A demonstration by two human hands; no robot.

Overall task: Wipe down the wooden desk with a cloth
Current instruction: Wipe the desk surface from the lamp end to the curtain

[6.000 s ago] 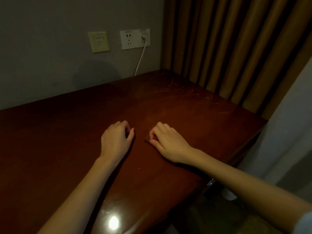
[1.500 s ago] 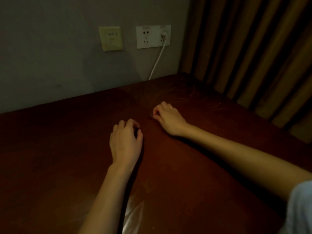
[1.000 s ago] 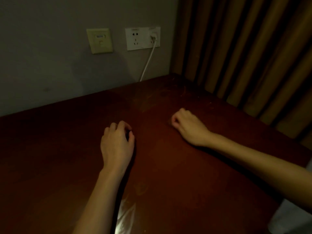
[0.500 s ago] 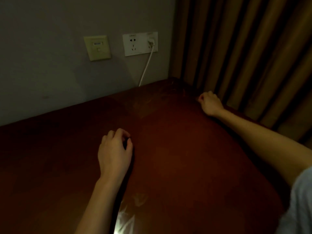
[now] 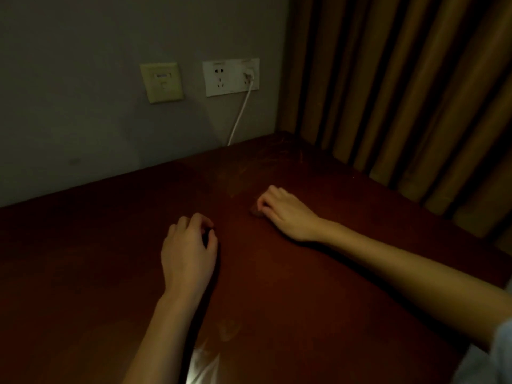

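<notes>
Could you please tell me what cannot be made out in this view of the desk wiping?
Head view: the cloth is only a dark scrap under the right hand; curled fingers and dim light hide the rest.
Left hand: its curled fingers hide whether it holds anything.
The white cable drops behind the desk; its end is hidden.
The desk's left and near sides are cut off by the frame.

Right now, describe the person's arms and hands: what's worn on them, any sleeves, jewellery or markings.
Both forearms are bare. The left hand and right hand wear no gloves; no ring, watch or band shows in the dim light. The only clothing visible is a pale grey-blue sleeve on the right arm, at the view's lower right.
</notes>
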